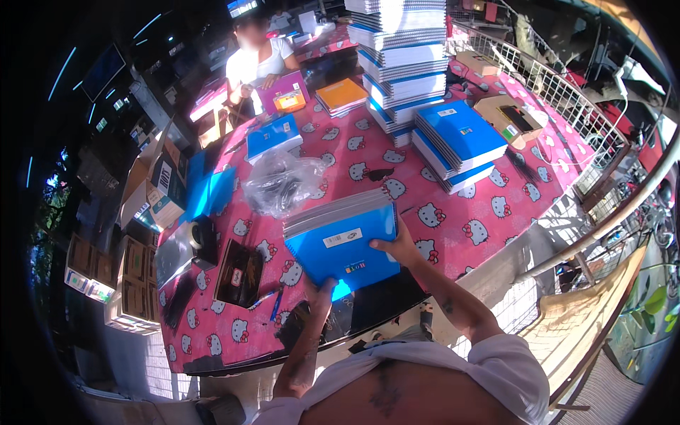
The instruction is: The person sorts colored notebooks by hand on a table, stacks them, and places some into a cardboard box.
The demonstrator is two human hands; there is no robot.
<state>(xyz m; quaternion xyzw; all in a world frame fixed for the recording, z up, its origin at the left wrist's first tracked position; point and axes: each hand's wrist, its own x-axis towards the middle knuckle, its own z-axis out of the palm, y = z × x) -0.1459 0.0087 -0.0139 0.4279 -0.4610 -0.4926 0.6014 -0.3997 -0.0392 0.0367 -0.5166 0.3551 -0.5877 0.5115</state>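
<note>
A thick stack of blue-covered notebooks [343, 251] is tilted up over the near part of the table, its page edges showing along the top. My left hand [321, 292] grips the bottom edge, the thumb resting on the front cover. At the right edge, my right hand [399, 246] holds the same stack, its thumb pressed on the cover. The fingers of both hands are partly hidden behind the notebooks. Just beyond the stack lies crumpled clear plastic [283, 180]. A black glossy sheet or surface [382, 308] shows beneath, at the table's near edge.
The table wears a pink cloth [368, 145] with cat faces. Tall notebook piles [404, 64] and a lower blue stack [464, 134] stand at the far right. A tape dispenser [204, 242], dark box [239, 275] and blue pen [276, 304] lie left. Across sits another person [262, 60].
</note>
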